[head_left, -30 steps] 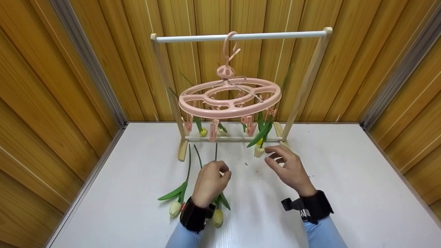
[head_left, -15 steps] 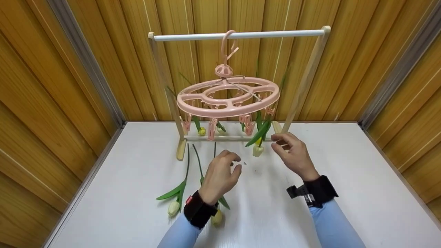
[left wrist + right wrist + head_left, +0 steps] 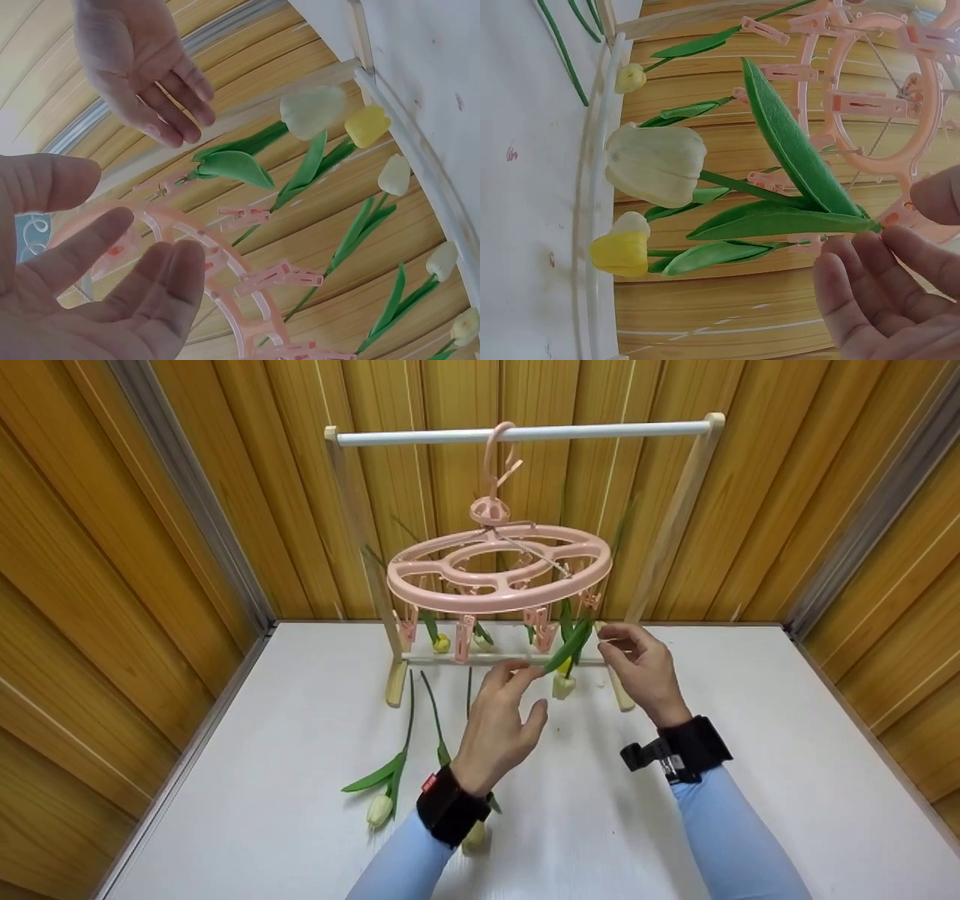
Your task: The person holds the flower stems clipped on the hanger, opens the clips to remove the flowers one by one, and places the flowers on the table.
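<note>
Left hand (image 3: 497, 729): fingers loosely bent, thumb spread wide; right hand (image 3: 648, 676): fingers bent, thumb apart, just beside white tulip (image 3: 563, 687); tulip hangs bloom down, long axis near vertical; pale cream bloom, broad green leaves (image 3: 568, 646), one slanting down toward left hand; tulip under pink hanger's (image 3: 480, 603) right side; other tulips (image 3: 379, 810) lie on white surface (image 3: 262, 810).

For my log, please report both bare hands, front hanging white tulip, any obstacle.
Left hand, right hand: open, empty. White tulip: hanging bloom-down below round pink plastic hanger. Yellow tulip close behind.
</note>
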`<move>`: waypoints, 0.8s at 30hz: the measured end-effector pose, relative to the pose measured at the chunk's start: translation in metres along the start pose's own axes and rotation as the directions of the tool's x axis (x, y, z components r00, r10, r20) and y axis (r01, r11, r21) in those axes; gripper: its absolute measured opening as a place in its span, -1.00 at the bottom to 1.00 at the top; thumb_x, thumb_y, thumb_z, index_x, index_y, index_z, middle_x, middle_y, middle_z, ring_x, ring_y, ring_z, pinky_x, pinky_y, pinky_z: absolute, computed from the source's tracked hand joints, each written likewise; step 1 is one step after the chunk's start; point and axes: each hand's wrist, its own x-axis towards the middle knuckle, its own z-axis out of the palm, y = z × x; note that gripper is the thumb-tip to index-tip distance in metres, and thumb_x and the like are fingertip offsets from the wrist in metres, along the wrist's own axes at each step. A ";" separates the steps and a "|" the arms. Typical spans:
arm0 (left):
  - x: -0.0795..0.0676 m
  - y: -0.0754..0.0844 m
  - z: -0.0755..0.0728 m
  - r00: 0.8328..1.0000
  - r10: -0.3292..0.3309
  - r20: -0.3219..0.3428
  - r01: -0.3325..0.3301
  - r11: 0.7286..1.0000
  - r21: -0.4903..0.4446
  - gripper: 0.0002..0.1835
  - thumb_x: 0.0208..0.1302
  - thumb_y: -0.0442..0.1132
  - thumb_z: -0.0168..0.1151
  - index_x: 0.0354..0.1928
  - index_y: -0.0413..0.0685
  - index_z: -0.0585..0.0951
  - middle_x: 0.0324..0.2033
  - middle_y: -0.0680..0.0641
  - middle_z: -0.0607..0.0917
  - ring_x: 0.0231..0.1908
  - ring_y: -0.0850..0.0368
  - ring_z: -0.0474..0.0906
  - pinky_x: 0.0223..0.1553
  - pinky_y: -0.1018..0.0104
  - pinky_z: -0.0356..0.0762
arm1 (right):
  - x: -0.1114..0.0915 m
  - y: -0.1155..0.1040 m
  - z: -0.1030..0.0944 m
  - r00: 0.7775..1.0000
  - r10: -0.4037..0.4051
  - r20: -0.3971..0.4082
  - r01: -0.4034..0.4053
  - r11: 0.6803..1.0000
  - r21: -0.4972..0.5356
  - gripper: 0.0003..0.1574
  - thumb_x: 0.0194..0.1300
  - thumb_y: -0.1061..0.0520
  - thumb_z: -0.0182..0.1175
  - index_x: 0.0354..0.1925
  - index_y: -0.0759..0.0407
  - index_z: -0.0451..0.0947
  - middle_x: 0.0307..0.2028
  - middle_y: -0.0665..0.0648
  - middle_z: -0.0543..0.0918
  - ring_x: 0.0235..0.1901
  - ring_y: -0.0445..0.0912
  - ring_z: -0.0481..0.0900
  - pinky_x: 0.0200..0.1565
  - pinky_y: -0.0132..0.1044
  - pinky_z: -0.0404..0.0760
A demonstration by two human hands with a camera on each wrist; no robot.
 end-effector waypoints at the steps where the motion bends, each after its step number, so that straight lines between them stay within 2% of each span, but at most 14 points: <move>1: 0.001 0.001 0.001 1.000 0.000 -0.005 0.000 1.000 -0.001 -0.64 0.26 -0.39 0.35 0.11 -0.17 0.69 0.10 -0.22 0.62 0.01 -0.07 0.57 -0.06 0.09 0.59 | 0.002 0.000 0.000 1.000 0.016 -0.011 -0.016 1.000 0.018 -0.67 0.45 0.28 0.21 0.12 0.42 0.58 0.05 0.35 0.66 -0.11 -0.29 0.62 -0.06 -0.49 0.55; 6: 0.005 0.003 0.008 1.000 0.007 -0.018 -0.007 1.000 -0.013 -0.55 0.24 -0.40 0.33 0.20 -0.19 0.64 0.19 -0.28 0.57 0.07 -0.12 0.57 0.00 0.06 0.60 | 0.014 -0.003 0.003 0.993 0.090 -0.072 -0.080 0.987 0.136 -0.61 0.44 0.29 0.20 0.16 0.45 0.51 0.04 0.35 0.64 -0.18 -0.23 0.66 -0.20 -0.46 0.58; 9: 0.008 0.005 0.012 1.000 0.013 -0.026 -0.014 1.000 -0.016 -0.53 0.25 -0.41 0.31 0.23 -0.23 0.62 0.21 -0.30 0.56 0.15 -0.15 0.55 0.07 0.03 0.58 | 0.021 -0.005 0.006 0.990 0.111 -0.088 -0.093 0.979 0.182 -0.57 0.43 0.31 0.19 0.21 0.47 0.46 0.07 0.37 0.61 -0.16 -0.26 0.64 -0.16 -0.47 0.60; 14: 0.010 0.006 0.016 0.999 0.019 -0.028 -0.020 0.999 -0.026 -0.50 0.28 -0.39 0.32 0.28 -0.25 0.59 0.21 -0.26 0.57 0.25 -0.15 0.52 0.21 0.00 0.52 | 0.030 -0.006 0.010 0.987 0.159 -0.039 -0.145 0.961 0.236 -0.48 0.45 0.32 0.13 0.31 0.48 0.36 0.21 0.47 0.53 -0.07 -0.31 0.59 -0.02 -0.48 0.58; 18: 0.010 0.008 0.019 0.999 0.015 -0.035 -0.016 0.999 -0.042 -0.44 0.28 -0.39 0.33 0.34 -0.26 0.54 0.21 -0.23 0.58 0.25 -0.11 0.52 0.26 0.02 0.49 | 0.036 -0.006 0.013 0.980 0.198 0.013 -0.195 0.946 0.257 -0.42 0.47 0.32 0.09 0.38 0.48 0.31 0.30 0.49 0.47 -0.05 -0.29 0.58 -0.01 -0.45 0.58; 24: 0.010 0.011 0.024 0.999 -0.026 -0.041 0.022 0.996 -0.091 -0.37 0.28 -0.37 0.31 0.41 -0.28 0.46 0.23 -0.24 0.58 0.26 -0.14 0.51 0.27 -0.02 0.48 | 0.038 -0.008 0.018 0.975 0.219 0.036 -0.220 0.941 0.256 -0.44 0.51 0.31 0.09 0.39 0.48 0.31 0.31 0.50 0.48 -0.10 -0.29 0.61 -0.06 -0.41 0.60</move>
